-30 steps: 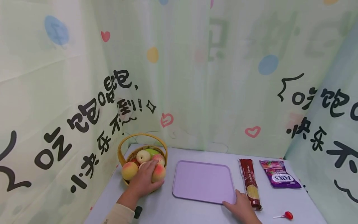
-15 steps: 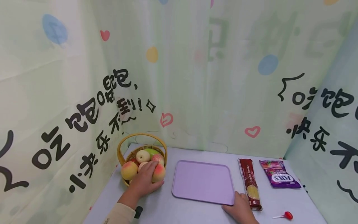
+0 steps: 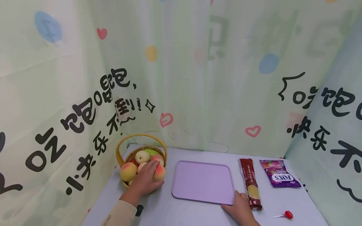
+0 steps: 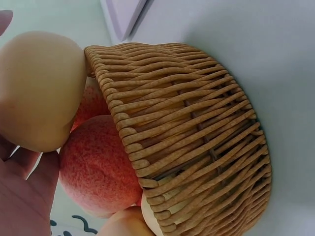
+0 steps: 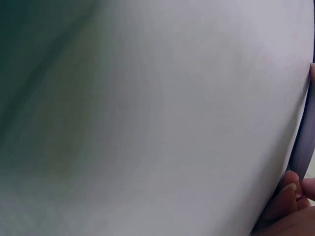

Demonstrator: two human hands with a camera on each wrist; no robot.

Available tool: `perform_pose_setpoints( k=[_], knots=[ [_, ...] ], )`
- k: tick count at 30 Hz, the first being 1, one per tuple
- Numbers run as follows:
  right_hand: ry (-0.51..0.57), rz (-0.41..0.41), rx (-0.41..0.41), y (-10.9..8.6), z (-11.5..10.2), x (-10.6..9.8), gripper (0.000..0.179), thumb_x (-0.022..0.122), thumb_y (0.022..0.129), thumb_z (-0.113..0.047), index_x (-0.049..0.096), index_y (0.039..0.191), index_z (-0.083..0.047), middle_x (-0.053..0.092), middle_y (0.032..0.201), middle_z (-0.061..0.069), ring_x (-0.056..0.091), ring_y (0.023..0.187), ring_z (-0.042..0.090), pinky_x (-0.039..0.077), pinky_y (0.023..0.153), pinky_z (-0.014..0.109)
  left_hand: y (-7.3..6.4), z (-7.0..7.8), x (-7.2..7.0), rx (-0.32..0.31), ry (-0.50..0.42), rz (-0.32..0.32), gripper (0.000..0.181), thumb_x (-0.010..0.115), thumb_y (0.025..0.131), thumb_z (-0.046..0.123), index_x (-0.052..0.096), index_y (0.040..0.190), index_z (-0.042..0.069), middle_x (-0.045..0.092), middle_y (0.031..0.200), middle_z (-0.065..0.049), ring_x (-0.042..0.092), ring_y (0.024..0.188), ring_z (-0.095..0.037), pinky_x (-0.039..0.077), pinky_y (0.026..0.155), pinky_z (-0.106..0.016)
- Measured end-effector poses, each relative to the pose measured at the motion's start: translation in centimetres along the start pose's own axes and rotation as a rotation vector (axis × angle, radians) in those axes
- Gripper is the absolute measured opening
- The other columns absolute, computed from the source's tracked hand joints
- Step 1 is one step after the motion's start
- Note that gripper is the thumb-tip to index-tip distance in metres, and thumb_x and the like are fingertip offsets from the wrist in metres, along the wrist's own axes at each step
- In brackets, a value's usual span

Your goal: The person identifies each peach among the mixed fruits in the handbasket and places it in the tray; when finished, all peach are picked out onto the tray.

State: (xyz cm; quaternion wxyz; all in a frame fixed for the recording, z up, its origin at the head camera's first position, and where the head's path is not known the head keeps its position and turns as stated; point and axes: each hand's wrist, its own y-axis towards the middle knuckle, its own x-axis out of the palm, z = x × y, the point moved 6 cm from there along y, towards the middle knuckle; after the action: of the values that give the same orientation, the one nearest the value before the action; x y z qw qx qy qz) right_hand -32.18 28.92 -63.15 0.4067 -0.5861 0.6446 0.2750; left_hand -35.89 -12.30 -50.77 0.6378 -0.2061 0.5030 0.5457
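Note:
In the head view a wicker basket (image 3: 118, 157) of fruit stands at the table's back left. My left hand (image 3: 145, 179) reaches over its front and grips a yellow and red peach (image 3: 159, 173) at the right rim. The left wrist view shows this peach between thumb and fingers, above the woven wall, with a redder peach (image 4: 101, 164) beside the fingers. Some fruit is hidden behind the hand. My right hand (image 3: 240, 208) pinches the front right corner of a flat lilac tray (image 3: 202, 182). Fingers and thumb on the tray's edge show in the right wrist view.
Right of the tray lies a long dark red biscuit packet (image 3: 250, 183), close to the right hand. Beyond it are a purple Fox's candy bag (image 3: 280, 174) and a red lollipop (image 3: 287, 215). Printed curtains (image 3: 181, 78) enclose the table's back and sides.
The head view has shifted slightly, so everything sits a little further left. Both hands keep their places on the peach and the tray corner; the right fingers have closed slightly on the corner.

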Motion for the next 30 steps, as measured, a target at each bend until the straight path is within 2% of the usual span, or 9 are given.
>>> perform_pose_setpoints(
  k=[7, 13, 25, 30],
  knots=[
    [0.020, -0.001, 0.007, 0.2, 0.4, -0.1, 0.115, 0.089, 0.064, -0.062, 0.047, 0.133, 0.019, 0.060, 0.112, 0.025, 0.046, 0.102, 0.034, 0.047, 0.095, 0.056, 0.8, 0.0, 0.7, 0.015, -0.002, -0.043, 0.078, 0.084, 0.084, 0.037, 0.048, 0.149, 0.013, 0.053, 0.145, -0.003, 0.049, 0.136, -0.025, 0.049, 0.108, -0.046],
    [0.041, -0.001, 0.002, 0.3, 0.6, 0.0, 0.123, 0.087, 0.060, -0.070, 0.047, 0.134, 0.020, 0.060, 0.113, 0.026, 0.047, 0.102, 0.035, 0.047, 0.097, 0.058, 1.2, -0.1, 0.9, 0.008, 0.002, -0.058, 0.075, 0.084, 0.083, 0.035, 0.050, 0.146, 0.013, 0.054, 0.144, -0.003, 0.050, 0.135, -0.026, 0.047, 0.109, -0.047],
    [0.067, -0.002, 0.032, 0.3, 0.3, 0.0, 0.134, 0.087, 0.058, -0.072, 0.038, 0.142, 0.020, 0.054, 0.125, 0.033, 0.047, 0.108, 0.038, 0.045, 0.101, 0.061, 1.3, -0.5, 1.4, 0.024, 0.056, -0.013, 0.076, 0.088, 0.078, 0.035, 0.052, 0.141, 0.013, 0.057, 0.137, -0.003, 0.052, 0.129, -0.025, 0.049, 0.108, -0.045],
    [0.074, 0.014, 0.021, 0.1, 0.4, -0.1, 0.137, 0.087, 0.057, -0.073, 0.036, 0.144, 0.020, 0.053, 0.127, 0.035, 0.047, 0.109, 0.039, 0.045, 0.102, 0.062, 1.2, -0.6, 1.6, 0.078, 0.056, 0.066, 0.076, 0.092, 0.073, 0.032, 0.054, 0.136, 0.011, 0.058, 0.134, -0.005, 0.054, 0.124, -0.026, 0.049, 0.107, -0.044]
  ],
)
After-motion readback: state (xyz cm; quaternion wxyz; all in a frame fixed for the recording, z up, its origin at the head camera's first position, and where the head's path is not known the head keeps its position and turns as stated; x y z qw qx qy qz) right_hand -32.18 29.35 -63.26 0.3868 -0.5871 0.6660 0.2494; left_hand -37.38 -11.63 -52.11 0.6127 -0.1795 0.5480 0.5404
